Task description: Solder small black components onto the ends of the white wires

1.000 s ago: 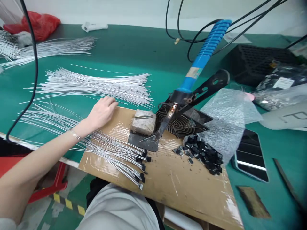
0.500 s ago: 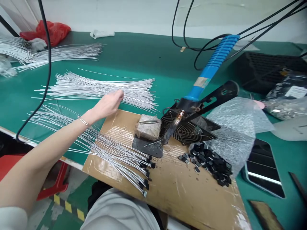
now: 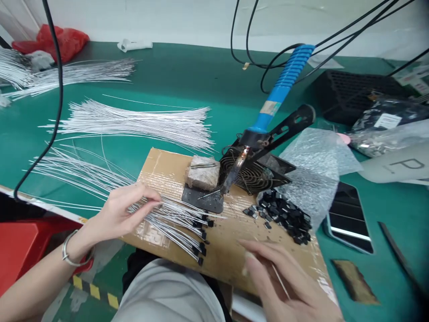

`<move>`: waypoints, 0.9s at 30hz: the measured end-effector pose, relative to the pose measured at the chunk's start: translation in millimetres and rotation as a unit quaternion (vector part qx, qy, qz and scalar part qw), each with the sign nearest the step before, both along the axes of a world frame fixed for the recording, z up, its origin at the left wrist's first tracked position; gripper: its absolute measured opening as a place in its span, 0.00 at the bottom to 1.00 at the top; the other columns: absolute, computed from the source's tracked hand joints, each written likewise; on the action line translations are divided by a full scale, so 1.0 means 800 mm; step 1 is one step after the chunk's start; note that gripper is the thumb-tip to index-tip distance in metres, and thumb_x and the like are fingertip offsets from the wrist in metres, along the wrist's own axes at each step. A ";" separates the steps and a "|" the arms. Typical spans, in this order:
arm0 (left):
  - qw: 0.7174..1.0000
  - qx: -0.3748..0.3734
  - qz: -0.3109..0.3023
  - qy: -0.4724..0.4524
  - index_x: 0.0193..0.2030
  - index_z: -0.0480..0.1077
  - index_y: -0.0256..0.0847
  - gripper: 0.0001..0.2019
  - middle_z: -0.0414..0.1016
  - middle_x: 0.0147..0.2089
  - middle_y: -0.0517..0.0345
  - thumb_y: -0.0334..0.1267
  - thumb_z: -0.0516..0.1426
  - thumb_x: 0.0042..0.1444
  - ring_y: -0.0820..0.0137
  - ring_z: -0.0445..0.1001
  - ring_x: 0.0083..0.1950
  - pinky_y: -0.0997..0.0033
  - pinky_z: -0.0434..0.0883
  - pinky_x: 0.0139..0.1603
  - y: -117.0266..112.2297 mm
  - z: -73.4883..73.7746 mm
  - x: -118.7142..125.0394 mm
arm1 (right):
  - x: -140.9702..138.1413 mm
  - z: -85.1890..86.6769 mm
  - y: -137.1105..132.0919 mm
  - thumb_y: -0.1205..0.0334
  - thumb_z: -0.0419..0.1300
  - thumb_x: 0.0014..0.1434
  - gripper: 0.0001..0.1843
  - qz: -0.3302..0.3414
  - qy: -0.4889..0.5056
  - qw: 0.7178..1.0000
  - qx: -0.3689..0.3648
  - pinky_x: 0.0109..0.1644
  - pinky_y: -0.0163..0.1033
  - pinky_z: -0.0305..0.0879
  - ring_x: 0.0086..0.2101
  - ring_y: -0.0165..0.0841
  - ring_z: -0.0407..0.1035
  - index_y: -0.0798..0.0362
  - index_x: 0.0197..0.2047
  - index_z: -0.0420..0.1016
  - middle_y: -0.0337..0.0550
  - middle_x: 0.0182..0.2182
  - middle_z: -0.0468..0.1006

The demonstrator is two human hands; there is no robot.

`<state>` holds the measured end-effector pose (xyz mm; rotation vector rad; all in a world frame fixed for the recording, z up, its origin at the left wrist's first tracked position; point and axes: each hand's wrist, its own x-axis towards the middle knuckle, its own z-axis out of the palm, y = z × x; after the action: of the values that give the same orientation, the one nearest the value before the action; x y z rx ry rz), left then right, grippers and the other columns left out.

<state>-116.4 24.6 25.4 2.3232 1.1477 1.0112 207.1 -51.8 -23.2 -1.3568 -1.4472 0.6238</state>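
My left hand (image 3: 125, 210) pinches a thin white wire (image 3: 77, 205) between thumb and forefinger; its bare tip seems to point right over the cardboard. Beneath that hand lie several white wires with small black pieces (image 3: 201, 246) on their right ends. My right hand (image 3: 284, 279) is at the lower right above the cardboard, blurred, fingers curled, with a thin pale strip showing inside them that I cannot identify. Ahead of it sits a pile of small black pieces (image 3: 284, 217). A blue-handled soldering iron (image 3: 284, 85) is propped with its tip near a pale block (image 3: 203, 173).
The cardboard sheet (image 3: 228, 250) lies on a green table. Behind my left hand is a large bundle of white wires (image 3: 137, 123). A round fan grille (image 3: 250, 172) stands beside the iron. Bubble wrap (image 3: 311, 156), a phone (image 3: 350, 217) and a brown sponge (image 3: 355, 281) are at right.
My left hand has come back from the large wire bundle toward me, now with a wire in its pinch. My right hand has entered at the lower right. The view has shifted slightly.
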 end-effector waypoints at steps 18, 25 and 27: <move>0.988 -0.140 -0.061 0.010 0.45 0.74 0.41 0.07 0.83 0.37 0.58 0.26 0.56 0.69 0.71 0.81 0.34 0.73 0.72 0.34 -0.024 -0.008 0.013 | -0.031 0.046 0.028 0.76 0.63 0.61 0.18 0.158 0.008 0.986 0.054 0.32 0.37 0.74 0.31 0.31 0.74 0.49 0.51 0.81 0.42 0.36 0.80; 0.984 -0.164 -0.073 0.007 0.44 0.74 0.41 0.06 0.82 0.36 0.58 0.27 0.56 0.70 0.71 0.80 0.33 0.73 0.71 0.34 -0.025 -0.004 0.015 | -0.032 0.038 0.034 0.78 0.69 0.57 0.14 0.127 0.013 0.989 0.078 0.31 0.37 0.73 0.28 0.32 0.74 0.49 0.40 0.83 0.39 0.29 0.82; 0.983 -0.170 -0.070 0.004 0.45 0.74 0.41 0.06 0.82 0.36 0.57 0.28 0.56 0.70 0.71 0.79 0.33 0.73 0.71 0.34 -0.025 -0.004 0.016 | -0.031 0.036 0.035 0.78 0.68 0.58 0.13 0.127 0.019 0.989 0.074 0.30 0.37 0.73 0.27 0.32 0.74 0.49 0.40 0.83 0.39 0.29 0.82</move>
<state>-103.7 4.4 22.1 2.1005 1.0491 0.6947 181.9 -23.8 5.9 -1.0494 -1.6166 0.6846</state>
